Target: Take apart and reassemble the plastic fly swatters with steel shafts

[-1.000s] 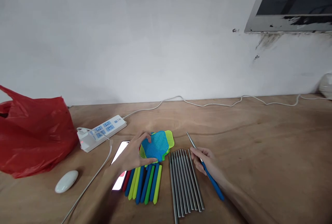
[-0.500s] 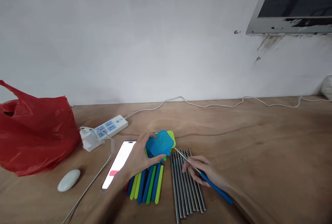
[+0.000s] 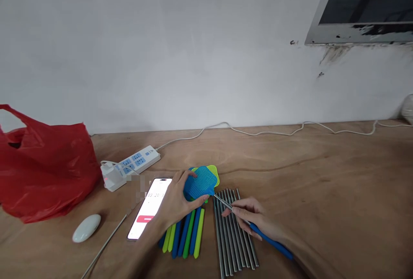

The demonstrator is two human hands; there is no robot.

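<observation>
My left hand point(image 3: 174, 201) grips a blue perforated fly swatter head point(image 3: 201, 183) between thumb and fingers. Beneath it lie other swatter heads, a yellow-green head point(image 3: 215, 171) showing at the edge. My right hand point(image 3: 250, 215) is closed around a thin metal rod point(image 3: 223, 202) with a blue handle point(image 3: 272, 242) on its near end. The rod's far tip meets the narrow neck of the blue head. Below my right hand lie several bare metal rods point(image 3: 230, 238) side by side. Several blue, green and yellow-green handles point(image 3: 188, 238) lie in a row to their left.
A phone with a lit screen point(image 3: 151, 203) lies partly behind my left forearm. Farther left are a white power strip point(image 3: 148, 155), a white mouse-like object point(image 3: 86, 228) and a red plastic bag point(image 3: 48, 167). A white cable point(image 3: 258, 133) runs along the wall.
The rod in my right hand has come up to the blue head's neck, which now points toward the rod. The view has tilted slightly.
</observation>
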